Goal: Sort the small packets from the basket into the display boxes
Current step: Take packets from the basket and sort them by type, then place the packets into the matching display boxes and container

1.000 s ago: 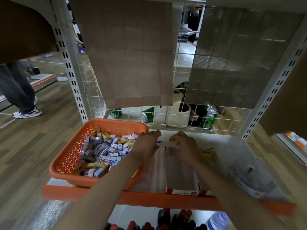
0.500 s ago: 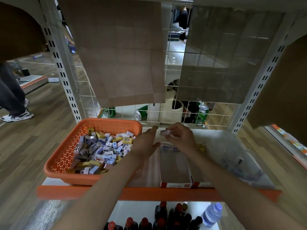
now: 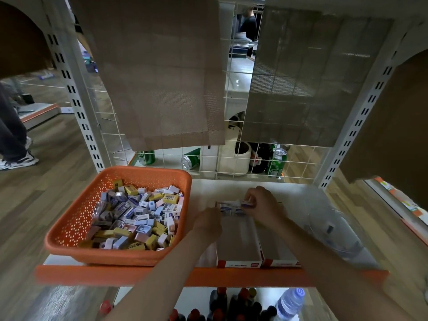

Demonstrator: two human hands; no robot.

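Fingers (image 3: 251, 196) of the right hand (image 3: 264, 206) pinch a packet (image 3: 247, 203) over the display box (image 3: 238, 242); left hand's (image 3: 208, 220) are unclear.

No legible text. Print on display box (image 3: 239, 264) front and packets (image 3: 139, 216) too blurred to read.

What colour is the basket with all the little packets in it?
The basket is orange with small holes all over; the head view shows it.

The scene was dim and flatly lit; glare shone far beyond the right hand (image 3: 266, 205); edges bowed, darkened and blurred.
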